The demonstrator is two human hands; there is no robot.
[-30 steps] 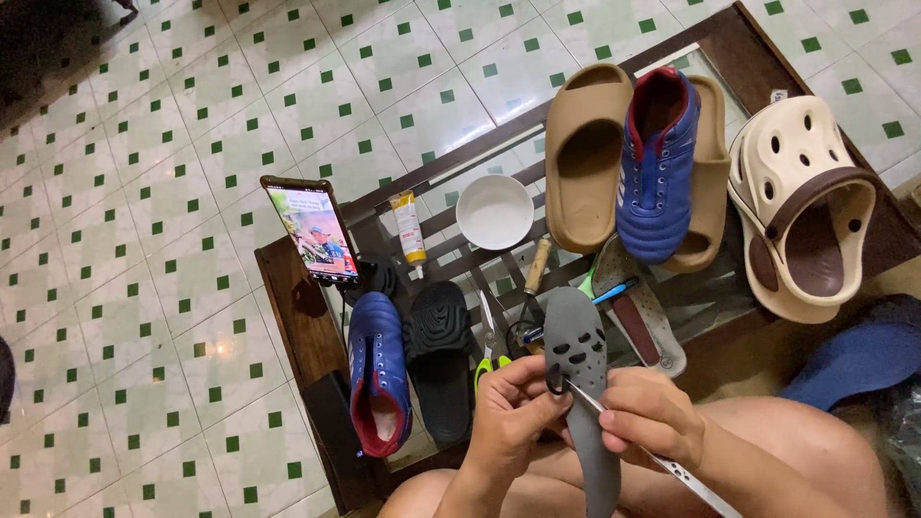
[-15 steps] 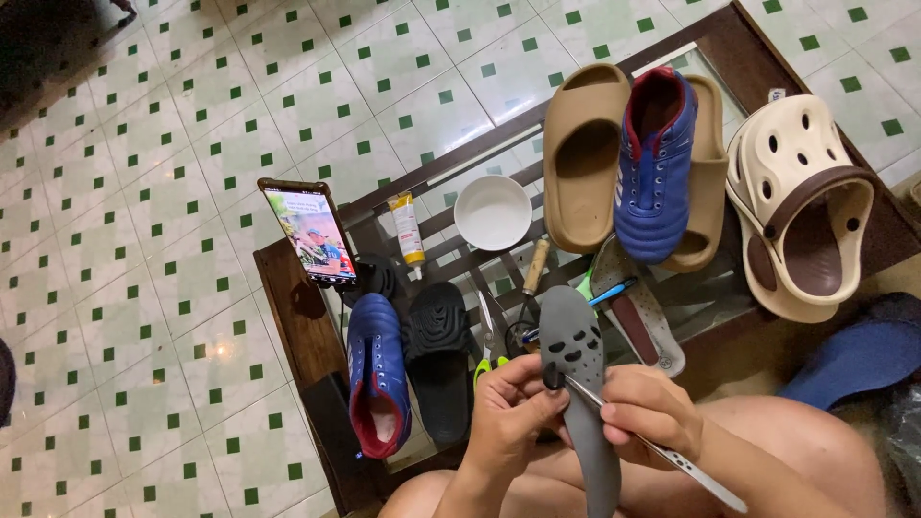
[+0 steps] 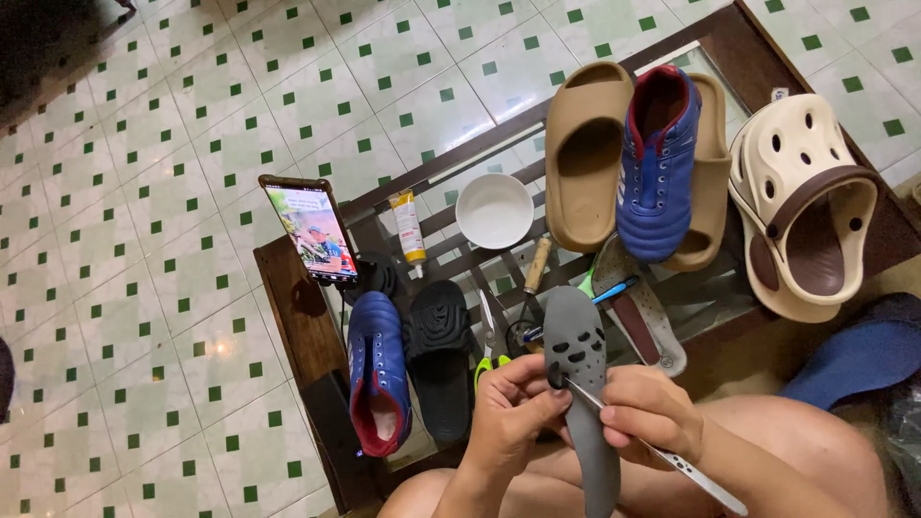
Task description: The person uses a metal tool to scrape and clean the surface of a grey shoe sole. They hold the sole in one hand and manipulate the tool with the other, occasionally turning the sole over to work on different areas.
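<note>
Both hands work together just below the white bowl (image 3: 494,210): left hand (image 3: 513,412) pinches the grey insole (image 3: 582,393) by its edge, right hand (image 3: 648,414) grips a thin metal tool (image 3: 662,451) whose tip touches the insole. Scissors (image 3: 491,336) lie between bowl and hands.

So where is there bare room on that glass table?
Only a glass strip beyond the white bowl and glue tube, toward the far frame. Crowded elsewhere: tools nearest the hands, tan slides and blue shoe to the right.
</note>
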